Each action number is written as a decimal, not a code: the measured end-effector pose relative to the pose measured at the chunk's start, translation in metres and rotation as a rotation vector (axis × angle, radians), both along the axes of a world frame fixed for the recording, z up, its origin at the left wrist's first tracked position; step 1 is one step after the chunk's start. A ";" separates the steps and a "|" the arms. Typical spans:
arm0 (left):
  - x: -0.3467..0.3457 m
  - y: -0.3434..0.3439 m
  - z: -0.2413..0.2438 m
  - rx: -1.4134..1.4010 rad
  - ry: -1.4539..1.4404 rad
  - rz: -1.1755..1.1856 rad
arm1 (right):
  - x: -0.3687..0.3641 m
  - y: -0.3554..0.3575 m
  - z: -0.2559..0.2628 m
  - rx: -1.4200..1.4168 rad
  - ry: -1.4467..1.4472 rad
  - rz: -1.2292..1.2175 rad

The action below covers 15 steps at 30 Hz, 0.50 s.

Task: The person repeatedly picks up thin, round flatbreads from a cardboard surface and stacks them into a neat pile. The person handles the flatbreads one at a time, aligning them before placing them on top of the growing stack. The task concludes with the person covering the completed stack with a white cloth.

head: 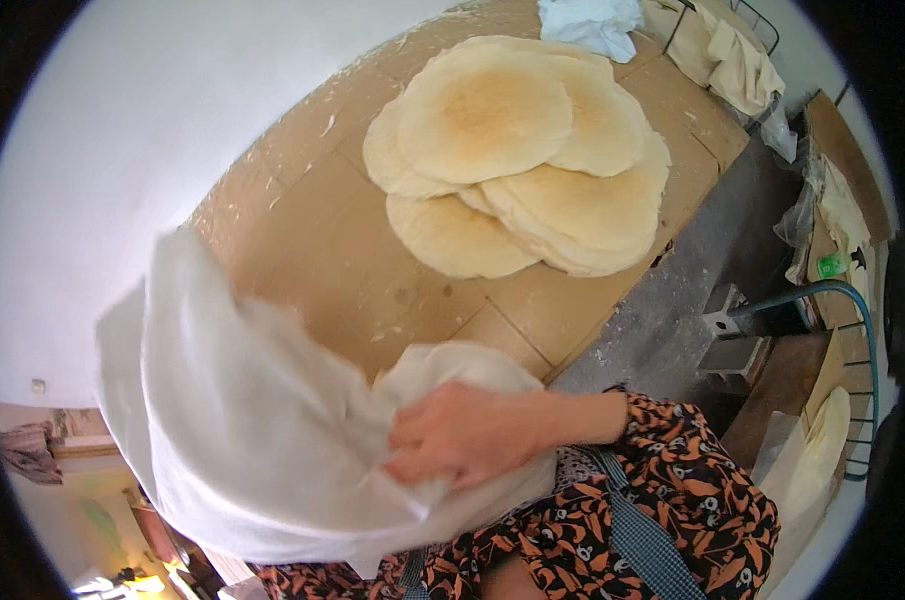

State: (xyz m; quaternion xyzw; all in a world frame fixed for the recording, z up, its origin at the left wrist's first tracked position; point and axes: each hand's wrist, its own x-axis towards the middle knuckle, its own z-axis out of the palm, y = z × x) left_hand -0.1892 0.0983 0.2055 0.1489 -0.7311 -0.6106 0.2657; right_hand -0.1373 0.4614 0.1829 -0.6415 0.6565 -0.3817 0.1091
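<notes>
My right hand (464, 435) is closed on a bunched edge of a large white cloth-like sheet (242, 420), in front of my torso at the near end of the table. The sheet billows up to the left and is blurred. My left hand is out of view; whether the sheet hides it, I cannot tell. Farther up, large round flatbreads (486, 112) with lightly browned middles lie in an overlapping pile on the brown table surface (347, 255). A gap of bare surface separates the pile from the sheet.
Pale flakes are scattered over the tabletop. A crumpled light-blue cloth or bag (591, 26) lies beyond the flatbreads. To the right, past the table edge, are concrete blocks (734, 364), a curved metal rack frame (869, 330) and a green bottle (833, 264). A white wall runs along the left.
</notes>
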 end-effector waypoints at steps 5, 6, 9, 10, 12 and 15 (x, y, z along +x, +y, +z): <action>-0.150 0.096 0.026 0.041 0.060 -0.257 | -0.049 0.095 0.026 0.034 0.034 -0.476; -0.177 0.114 0.018 0.046 0.045 -0.280 | -0.054 0.113 0.023 0.083 0.042 -0.523; -0.238 0.146 -0.036 0.030 -0.077 -0.279 | -0.067 0.149 0.001 0.252 0.057 -0.657; -0.251 0.151 -0.065 0.012 -0.144 -0.259 | -0.073 0.156 -0.016 0.320 0.055 -0.695; -0.249 0.147 -0.110 -0.096 -0.302 -0.217 | -0.068 0.150 -0.051 0.425 0.001 -0.789; -0.223 0.149 -0.192 -0.249 -0.553 -0.149 | -0.077 0.159 -0.102 0.507 -0.127 -0.833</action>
